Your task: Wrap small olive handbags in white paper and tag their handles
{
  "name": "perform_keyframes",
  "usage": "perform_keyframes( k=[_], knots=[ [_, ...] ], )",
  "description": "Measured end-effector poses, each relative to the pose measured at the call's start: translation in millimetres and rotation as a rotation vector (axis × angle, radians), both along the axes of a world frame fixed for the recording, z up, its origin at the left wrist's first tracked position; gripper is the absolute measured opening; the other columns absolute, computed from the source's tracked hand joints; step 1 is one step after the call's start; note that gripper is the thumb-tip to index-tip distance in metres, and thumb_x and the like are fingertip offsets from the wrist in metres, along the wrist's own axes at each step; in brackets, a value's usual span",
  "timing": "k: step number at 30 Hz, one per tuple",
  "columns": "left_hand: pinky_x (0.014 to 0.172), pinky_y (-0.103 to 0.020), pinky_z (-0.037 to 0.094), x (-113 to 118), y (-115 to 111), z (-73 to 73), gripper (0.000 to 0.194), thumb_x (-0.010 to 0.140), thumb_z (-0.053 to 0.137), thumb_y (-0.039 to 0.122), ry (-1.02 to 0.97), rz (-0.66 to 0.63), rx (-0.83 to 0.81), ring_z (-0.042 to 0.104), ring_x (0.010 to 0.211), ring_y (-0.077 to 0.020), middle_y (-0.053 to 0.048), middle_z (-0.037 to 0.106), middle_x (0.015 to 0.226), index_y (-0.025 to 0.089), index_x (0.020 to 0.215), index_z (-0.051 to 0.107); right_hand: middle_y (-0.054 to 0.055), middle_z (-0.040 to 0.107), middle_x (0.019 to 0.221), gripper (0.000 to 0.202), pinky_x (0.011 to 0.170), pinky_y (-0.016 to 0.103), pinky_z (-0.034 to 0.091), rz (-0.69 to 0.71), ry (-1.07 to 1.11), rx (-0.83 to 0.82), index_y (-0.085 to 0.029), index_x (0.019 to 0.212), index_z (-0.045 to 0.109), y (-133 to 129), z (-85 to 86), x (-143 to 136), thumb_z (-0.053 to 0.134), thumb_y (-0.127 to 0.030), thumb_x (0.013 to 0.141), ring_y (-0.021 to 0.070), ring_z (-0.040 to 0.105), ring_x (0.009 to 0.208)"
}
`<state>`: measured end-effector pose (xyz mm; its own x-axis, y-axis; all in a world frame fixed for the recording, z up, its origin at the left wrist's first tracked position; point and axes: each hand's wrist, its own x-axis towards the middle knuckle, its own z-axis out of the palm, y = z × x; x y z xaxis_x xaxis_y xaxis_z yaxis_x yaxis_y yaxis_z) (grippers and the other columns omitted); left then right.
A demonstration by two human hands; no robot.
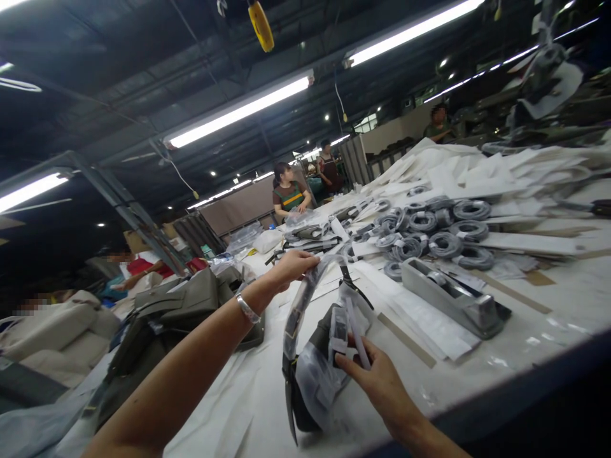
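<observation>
A dark handbag (306,402), partly covered in clear plastic, stands on the white table (258,388) in front of me. Its arched handle (298,310) is sleeved in plastic, and my left hand (293,267) pinches the top of it. Lower down, at the bag's side, my right hand (377,378) closes on a pale wrapped strip (357,331). Beside those fingers is a dark piece under plastic (339,327); whether it joins the strip I cannot tell. Right of the bag sits a grey tape dispenser (453,299).
Several coiled grey straps (443,245) lie beyond the dispenser, with a heap of white sheets (458,165) behind. Dark bags (176,312) are piled at my left. A person (289,194) is across the table. A yellow tool (260,27) hangs overhead.
</observation>
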<state>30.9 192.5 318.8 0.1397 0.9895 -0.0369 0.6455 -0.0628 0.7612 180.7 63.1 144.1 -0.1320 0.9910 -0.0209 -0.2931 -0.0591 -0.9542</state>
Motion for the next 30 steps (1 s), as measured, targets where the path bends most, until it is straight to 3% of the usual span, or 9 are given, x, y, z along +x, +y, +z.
perform_keyframes(
  k=[7, 13, 17, 19, 24, 30],
  knots=[
    [0.061, -0.024, 0.039, -1, 1, 4.1, 0.052, 0.079, 0.060, 0.066, 0.081, -0.124, -0.012, 0.053, 0.064, -0.0134, -0.001, 0.069, 0.076, 0.017, 0.091, 0.074, 0.005, 0.076, 0.093, 0.053, 0.074, 0.036, 0.054, 0.029, -0.031, 0.005, -0.018, 0.112, 0.071, 0, -6.6, 0, 0.079, -0.046, 0.068, 0.0262, 0.068, 0.080],
    [0.062, -0.025, 0.042, 1, -2, 8.3, 0.044, 0.071, 0.075, 0.059, 0.119, -0.185, -0.112, 0.058, 0.064, -0.0159, -0.002, 0.071, 0.069, 0.016, 0.079, 0.077, 0.007, 0.076, 0.103, 0.056, 0.081, 0.040, 0.054, 0.044, -0.052, -0.011, -0.018, 0.117, 0.069, -1, -14.6, -2, 0.078, -0.049, 0.070, 0.0293, 0.069, 0.088],
    [0.059, -0.028, 0.046, -5, -9, 5.0, 0.061, 0.081, 0.058, 0.071, 0.025, -0.140, -0.143, 0.066, 0.065, -0.0194, -0.006, 0.075, 0.083, 0.019, 0.112, 0.070, 0.008, 0.075, 0.110, 0.057, 0.087, 0.043, 0.054, 0.012, -0.043, -0.009, -0.019, 0.118, 0.069, -1, -17.1, -4, 0.079, -0.049, 0.070, 0.0332, 0.068, 0.100],
    [0.058, -0.028, 0.047, -15, -16, 2.3, 0.068, 0.082, 0.050, 0.076, -0.017, -0.099, -0.152, 0.069, 0.068, -0.0214, -0.009, 0.075, 0.092, 0.019, 0.115, 0.067, 0.009, 0.073, 0.115, 0.058, 0.090, 0.043, 0.054, 0.005, -0.018, -0.005, -0.019, 0.118, 0.069, 0, -15.7, -5, 0.079, -0.049, 0.069, 0.0342, 0.066, 0.107],
    [0.063, -0.031, 0.050, -48, -44, -2.3, 0.076, 0.075, 0.051, 0.083, -0.066, -0.046, -0.217, 0.070, 0.078, -0.0254, -0.013, 0.074, 0.088, 0.013, 0.095, 0.071, 0.009, 0.074, 0.114, 0.060, 0.092, 0.041, 0.055, -0.032, 0.021, -0.020, -0.018, 0.116, 0.071, 1, -7.3, -10, 0.080, -0.053, 0.067, 0.0339, 0.066, 0.110],
    [0.074, -0.024, 0.045, -63, -86, 0.8, 0.060, 0.081, 0.059, 0.070, -0.148, -0.013, -0.177, 0.061, 0.093, -0.0174, -0.005, 0.069, 0.104, 0.019, 0.111, 0.068, 0.007, 0.070, 0.123, 0.055, 0.105, 0.041, 0.047, 0.031, 0.107, 0.019, -0.020, 0.120, 0.069, 3, 18.0, -21, 0.077, -0.051, 0.075, 0.0310, 0.061, 0.121]
  ],
)
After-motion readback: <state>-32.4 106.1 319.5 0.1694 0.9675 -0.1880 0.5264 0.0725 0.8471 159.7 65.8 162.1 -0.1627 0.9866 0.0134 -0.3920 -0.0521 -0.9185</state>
